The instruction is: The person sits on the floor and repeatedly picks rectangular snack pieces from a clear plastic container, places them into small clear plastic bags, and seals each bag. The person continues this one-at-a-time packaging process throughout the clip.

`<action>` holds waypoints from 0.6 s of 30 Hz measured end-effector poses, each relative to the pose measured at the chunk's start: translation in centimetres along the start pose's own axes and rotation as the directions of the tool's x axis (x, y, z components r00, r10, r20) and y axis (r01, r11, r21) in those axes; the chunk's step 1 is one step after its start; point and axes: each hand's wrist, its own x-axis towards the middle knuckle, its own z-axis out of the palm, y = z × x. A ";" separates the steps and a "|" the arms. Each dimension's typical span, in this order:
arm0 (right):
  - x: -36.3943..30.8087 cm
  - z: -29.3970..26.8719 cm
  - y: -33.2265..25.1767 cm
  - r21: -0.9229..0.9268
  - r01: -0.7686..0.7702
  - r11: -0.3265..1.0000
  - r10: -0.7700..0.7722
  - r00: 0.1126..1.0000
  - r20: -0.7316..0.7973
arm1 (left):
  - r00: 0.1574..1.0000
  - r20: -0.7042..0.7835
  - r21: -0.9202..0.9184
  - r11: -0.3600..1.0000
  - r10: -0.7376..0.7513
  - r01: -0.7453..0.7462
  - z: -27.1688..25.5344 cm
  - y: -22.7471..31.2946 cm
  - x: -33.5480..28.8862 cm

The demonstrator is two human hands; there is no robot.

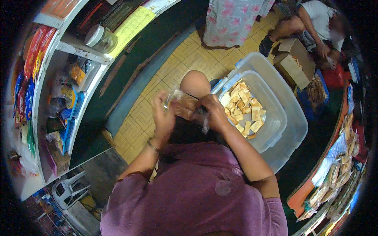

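Head view's got the left hand [162, 113] and right hand [213, 111] both gripping a clear plastic bag [183, 103], just off the left edge of a clear tub [277, 120] where toasty-looking bread pieces [245, 105] are heaped.

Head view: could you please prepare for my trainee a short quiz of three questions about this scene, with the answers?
1. True or false: the left hand and the right hand both touch the clear plastic packet.
2. On which side of the person is the translucent tub? (A) left (B) right (C) both sides
3. What lies inside the tub?

Key:
1. True.
2. B.
3. Cut, bread-like pieces.
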 end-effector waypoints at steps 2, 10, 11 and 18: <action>-0.1 0.0 0.1 0.015 0.029 0.999 -0.029 1.000 0.001 | 0.947 0.081 -0.176 0.931 -0.310 0.320 -0.4 -1.4 1.5; -0.3 -0.5 -0.5 -0.129 -0.114 0.985 0.126 0.988 0.089 | 0.723 0.571 -0.339 0.691 -0.389 0.639 1.2 -3.6 3.4; -0.4 -1.6 -0.2 -0.025 -0.058 0.998 0.060 0.991 0.116 | 0.736 0.571 -0.364 0.691 -0.364 0.625 1.7 -3.6 3.5; -4.1 -9.2 1.7 0.250 -0.358 0.900 0.353 0.933 0.068 | 0.806 0.485 -0.308 0.797 -0.339 0.520 4.1 -4.7 4.9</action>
